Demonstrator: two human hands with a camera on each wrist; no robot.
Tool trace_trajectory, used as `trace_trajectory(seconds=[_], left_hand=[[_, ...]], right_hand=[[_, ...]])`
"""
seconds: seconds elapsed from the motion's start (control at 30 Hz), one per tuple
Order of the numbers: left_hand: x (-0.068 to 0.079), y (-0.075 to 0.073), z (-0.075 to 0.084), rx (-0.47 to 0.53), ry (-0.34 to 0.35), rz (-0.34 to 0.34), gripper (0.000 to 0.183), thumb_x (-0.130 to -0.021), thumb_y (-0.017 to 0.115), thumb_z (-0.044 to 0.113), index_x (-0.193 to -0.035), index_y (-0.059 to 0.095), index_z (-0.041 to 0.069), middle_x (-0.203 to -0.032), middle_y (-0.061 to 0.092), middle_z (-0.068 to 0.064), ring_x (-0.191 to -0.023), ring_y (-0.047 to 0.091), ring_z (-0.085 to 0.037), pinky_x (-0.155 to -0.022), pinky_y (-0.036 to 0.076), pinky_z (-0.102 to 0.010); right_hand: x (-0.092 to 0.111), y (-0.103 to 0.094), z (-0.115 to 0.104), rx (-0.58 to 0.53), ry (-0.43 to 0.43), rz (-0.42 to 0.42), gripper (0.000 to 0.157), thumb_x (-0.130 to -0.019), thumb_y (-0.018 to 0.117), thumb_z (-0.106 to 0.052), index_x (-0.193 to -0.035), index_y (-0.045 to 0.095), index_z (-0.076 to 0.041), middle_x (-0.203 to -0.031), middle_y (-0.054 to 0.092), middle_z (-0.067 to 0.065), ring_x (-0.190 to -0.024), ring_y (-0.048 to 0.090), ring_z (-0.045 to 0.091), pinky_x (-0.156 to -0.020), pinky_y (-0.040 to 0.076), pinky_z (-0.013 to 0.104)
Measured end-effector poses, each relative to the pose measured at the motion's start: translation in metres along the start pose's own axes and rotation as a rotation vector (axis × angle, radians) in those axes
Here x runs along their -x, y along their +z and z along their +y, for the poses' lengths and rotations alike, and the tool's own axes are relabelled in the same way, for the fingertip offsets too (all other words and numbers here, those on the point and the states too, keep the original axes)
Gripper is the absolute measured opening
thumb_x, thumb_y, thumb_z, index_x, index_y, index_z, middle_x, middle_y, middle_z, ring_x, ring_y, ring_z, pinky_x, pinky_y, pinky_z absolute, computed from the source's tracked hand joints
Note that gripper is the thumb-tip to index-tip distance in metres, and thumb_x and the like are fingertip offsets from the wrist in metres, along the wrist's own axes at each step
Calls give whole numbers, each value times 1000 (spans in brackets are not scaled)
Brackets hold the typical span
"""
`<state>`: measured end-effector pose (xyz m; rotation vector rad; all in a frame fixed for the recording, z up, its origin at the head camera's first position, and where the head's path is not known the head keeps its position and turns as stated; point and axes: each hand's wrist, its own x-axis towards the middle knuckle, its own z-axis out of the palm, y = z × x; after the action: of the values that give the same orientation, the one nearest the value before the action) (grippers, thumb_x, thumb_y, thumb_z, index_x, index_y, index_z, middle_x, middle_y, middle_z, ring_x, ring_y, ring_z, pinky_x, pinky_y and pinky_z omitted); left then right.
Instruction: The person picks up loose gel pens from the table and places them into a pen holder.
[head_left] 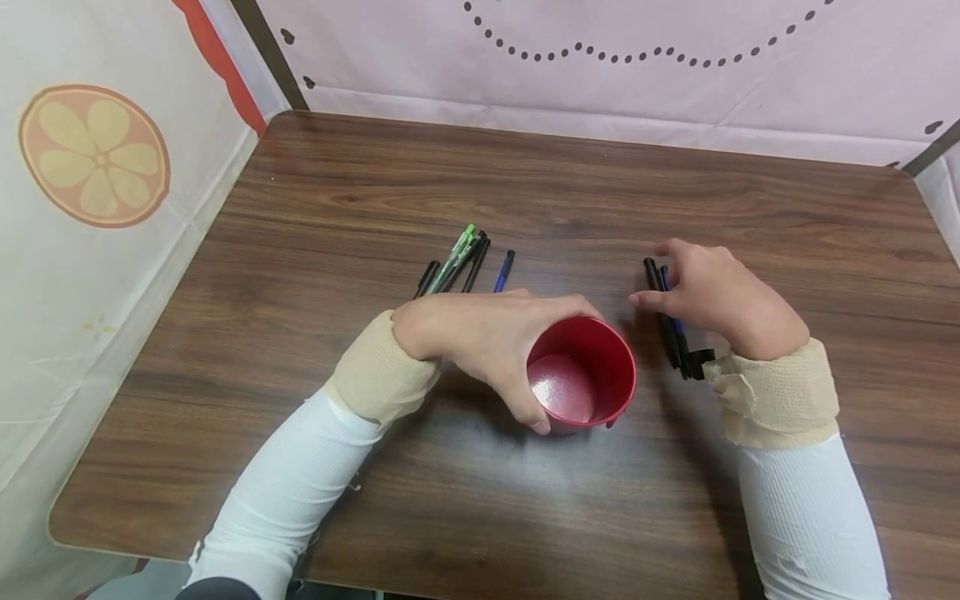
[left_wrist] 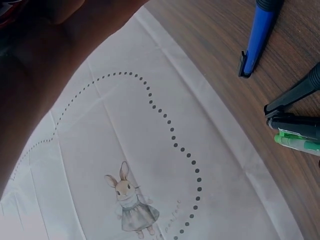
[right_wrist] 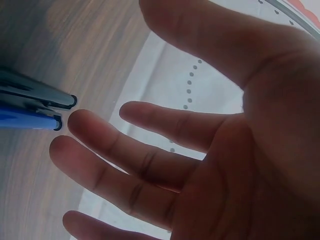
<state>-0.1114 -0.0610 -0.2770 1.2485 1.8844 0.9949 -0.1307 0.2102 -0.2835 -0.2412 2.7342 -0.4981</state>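
My left hand [head_left: 491, 337] grips a red cup [head_left: 617, 371], thumb and fingers around its side. The cup's mouth faces the head camera, and no object shows inside. My right hand [head_left: 723, 292] hovers at a small group of pens, its fingers spread and holding nothing. That group has black pens [head_left: 663, 329] and a blue pen [head_left: 680, 340]. In the right wrist view, the fingertips [right_wrist: 82, 122] come close to the ends of a black pen [right_wrist: 35, 90] and a blue pen [right_wrist: 30, 118]; whether they touch is unclear.
Beyond my left hand lie a green pen [head_left: 456, 250], several black pens [head_left: 477, 265] and a separate blue pen [head_left: 505, 271], partly hidden by the hand. Everything rests on a brown wooden table [head_left: 750, 200]. White printed cloth [head_left: 600, 92] stands along its back and left edges.
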Motion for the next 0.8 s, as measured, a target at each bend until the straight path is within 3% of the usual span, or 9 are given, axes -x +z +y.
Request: trace_trajectory(seconds=[0.47,0.8], left_hand=[[0,-1,-1,-7,19,-8,84,-68,92,20,-138,47,15,-131,58,4,-119,55,-15,-93,52,-37],[-1,-2,-2,-10,-1,-20,83,-67,92,19,-137,47,15,-132,57,4,-120,54,-15,-93,52,-37]], right_hand=[[-5,2,2,16,32,-36,72,-89,77,-30,-142,43,6,-85,60,16,-73,59,29,-61,50,42],[-11,8,4,60,47,-39,60,-88,77,-26,-130,50,6,-89,60,20,-83,59,36,-71,53,50]])
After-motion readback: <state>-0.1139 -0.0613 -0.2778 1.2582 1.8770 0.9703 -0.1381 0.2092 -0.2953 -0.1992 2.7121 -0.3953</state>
